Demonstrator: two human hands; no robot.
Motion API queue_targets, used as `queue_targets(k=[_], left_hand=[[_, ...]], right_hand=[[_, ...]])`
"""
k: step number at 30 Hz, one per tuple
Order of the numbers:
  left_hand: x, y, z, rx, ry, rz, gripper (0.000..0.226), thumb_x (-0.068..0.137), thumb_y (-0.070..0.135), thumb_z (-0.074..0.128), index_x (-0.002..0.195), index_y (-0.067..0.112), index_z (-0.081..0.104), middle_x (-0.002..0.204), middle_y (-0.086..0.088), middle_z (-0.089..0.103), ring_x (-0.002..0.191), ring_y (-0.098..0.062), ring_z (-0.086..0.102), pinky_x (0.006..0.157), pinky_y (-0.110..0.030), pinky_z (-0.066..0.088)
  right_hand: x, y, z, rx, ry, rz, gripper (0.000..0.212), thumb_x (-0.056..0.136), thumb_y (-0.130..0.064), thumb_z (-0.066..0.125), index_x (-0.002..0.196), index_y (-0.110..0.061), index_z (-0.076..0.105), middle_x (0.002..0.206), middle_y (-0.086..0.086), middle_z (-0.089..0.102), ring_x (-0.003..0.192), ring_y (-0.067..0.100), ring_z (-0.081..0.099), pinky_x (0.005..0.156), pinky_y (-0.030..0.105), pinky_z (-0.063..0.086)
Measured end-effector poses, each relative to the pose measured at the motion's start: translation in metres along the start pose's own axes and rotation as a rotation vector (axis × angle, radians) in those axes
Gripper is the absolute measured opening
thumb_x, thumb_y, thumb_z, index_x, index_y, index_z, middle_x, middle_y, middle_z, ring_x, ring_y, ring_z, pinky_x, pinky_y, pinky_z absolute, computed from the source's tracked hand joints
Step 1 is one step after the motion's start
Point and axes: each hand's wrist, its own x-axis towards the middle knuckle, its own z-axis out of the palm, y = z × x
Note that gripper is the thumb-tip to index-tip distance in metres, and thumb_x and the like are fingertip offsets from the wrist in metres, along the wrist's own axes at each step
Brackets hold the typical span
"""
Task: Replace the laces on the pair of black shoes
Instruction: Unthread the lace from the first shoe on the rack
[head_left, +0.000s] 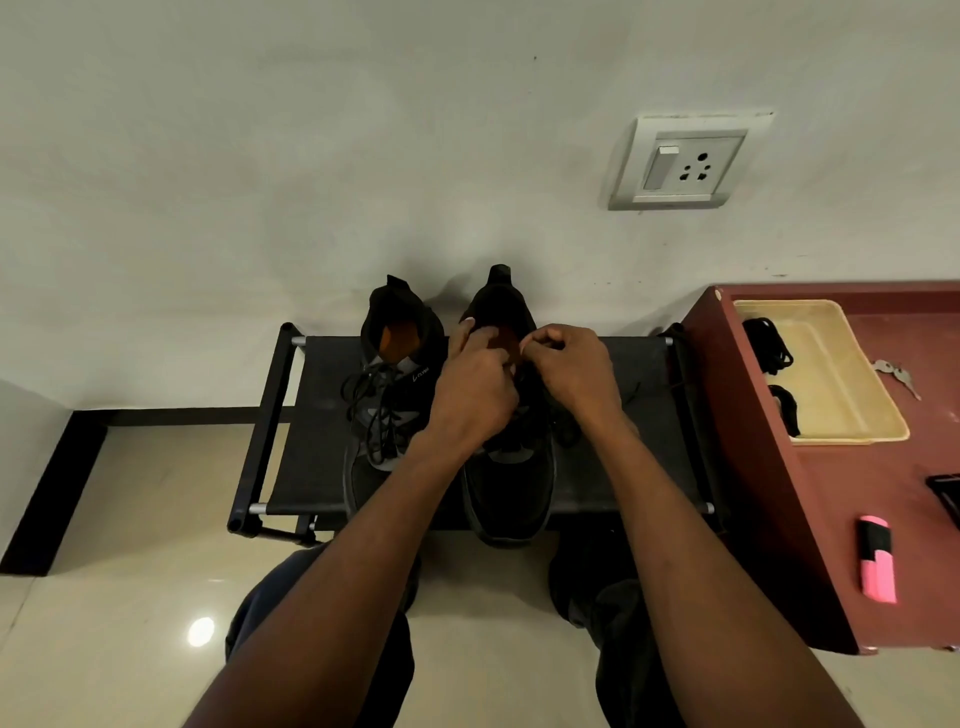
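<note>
Two black shoes stand side by side on a low black fabric rack, heels toward the wall. The left shoe has an orange insole and a loose tangle of black lace over its tongue. Both hands work over the opening of the right shoe. My left hand is closed at the shoe's collar, pinching near the top eyelets. My right hand is closed too, fingertips pinched on a thin black lace. The lace itself is mostly hidden under my hands.
A maroon table stands to the right, carrying a cream tray with coiled black laces, keys, a pink and black object and a dark device at the edge. A wall socket is above. Glossy tile floor lies below.
</note>
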Motion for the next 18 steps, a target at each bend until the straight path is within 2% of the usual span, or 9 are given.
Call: queue_targets(k=[1,3,4,6,8,10,12,15,18], left_hand=[[0.000,0.001,-0.003,-0.110,0.056,-0.013,0.022,0.098,0.009,0.054,0.109,0.000,0.071,0.147,-0.009,0.046,0.142,-0.022,0.031,0.114,-0.021,0.026],[0.003,0.004,-0.013,-0.401,0.223,-0.188,0.019,0.098,0.004,0.053,0.101,0.000,0.072,0.133,-0.003,0.053,0.105,-0.003,0.056,0.088,-0.008,0.042],[0.007,0.001,-0.017,-0.556,0.342,-0.306,0.019,0.097,0.004,0.052,0.097,0.004,0.071,0.125,-0.006,0.058,0.089,-0.002,0.059,0.076,-0.011,0.046],[0.015,-0.011,-0.024,-0.794,0.603,-0.501,0.020,0.096,0.011,0.053,0.087,0.013,0.071,0.111,-0.016,0.064,0.083,-0.016,0.065,0.069,-0.023,0.051],[0.016,-0.019,-0.029,-0.849,0.712,-0.595,0.020,0.097,0.014,0.054,0.087,0.013,0.071,0.112,-0.022,0.063,0.088,-0.027,0.067,0.070,-0.025,0.054],[0.013,-0.014,-0.029,-0.753,0.699,-0.558,0.017,0.099,0.010,0.051,0.099,0.006,0.068,0.125,-0.020,0.055,0.093,-0.021,0.063,0.072,-0.011,0.049],[0.009,-0.003,-0.031,-0.529,0.673,-0.378,0.025,0.099,0.006,0.051,0.122,0.006,0.061,0.142,-0.011,0.038,0.121,-0.016,0.048,0.092,-0.004,0.039],[0.010,-0.001,-0.021,-0.144,0.402,-0.044,0.030,0.095,0.010,0.055,0.124,0.011,0.064,0.155,-0.011,0.031,0.145,-0.029,0.021,0.118,-0.036,0.027],[0.005,-0.002,-0.008,0.056,0.085,0.001,0.021,0.097,0.018,0.054,0.105,0.012,0.073,0.162,-0.013,0.021,0.151,-0.035,0.002,0.122,-0.052,0.011]], right_hand=[[0.000,0.000,0.000,-0.002,0.000,0.004,0.014,0.087,-0.027,0.064,0.078,-0.028,0.075,0.075,-0.006,0.072,0.076,0.014,0.068,0.082,0.042,0.058],[0.000,0.000,0.001,0.005,0.002,0.012,0.014,0.086,-0.027,0.064,0.077,-0.027,0.075,0.073,-0.005,0.072,0.075,0.014,0.068,0.081,0.043,0.058],[0.000,0.000,0.001,0.014,0.003,0.017,0.014,0.086,-0.027,0.064,0.077,-0.027,0.075,0.073,-0.005,0.072,0.075,0.014,0.068,0.081,0.043,0.059],[0.001,0.000,0.001,0.021,0.004,0.023,0.015,0.086,-0.026,0.063,0.077,-0.026,0.075,0.073,-0.004,0.071,0.075,0.015,0.068,0.081,0.043,0.059],[0.001,-0.001,0.001,0.017,0.007,0.028,0.015,0.087,-0.026,0.063,0.077,-0.026,0.075,0.073,-0.003,0.071,0.074,0.016,0.068,0.080,0.043,0.059],[0.001,-0.001,0.002,0.017,0.011,0.033,0.015,0.087,-0.026,0.063,0.077,-0.026,0.074,0.073,-0.003,0.071,0.074,0.016,0.068,0.080,0.044,0.059],[0.001,-0.002,0.003,0.008,0.016,0.028,0.015,0.088,-0.027,0.063,0.077,-0.026,0.074,0.072,-0.003,0.071,0.073,0.017,0.068,0.079,0.043,0.059],[0.001,-0.003,0.003,-0.001,0.018,0.023,0.014,0.088,-0.029,0.064,0.078,-0.027,0.073,0.071,-0.004,0.070,0.071,0.016,0.068,0.078,0.044,0.059],[0.001,-0.004,0.003,-0.010,0.011,0.030,0.013,0.087,-0.030,0.064,0.079,-0.026,0.074,0.073,-0.005,0.071,0.074,0.015,0.068,0.080,0.043,0.058]])
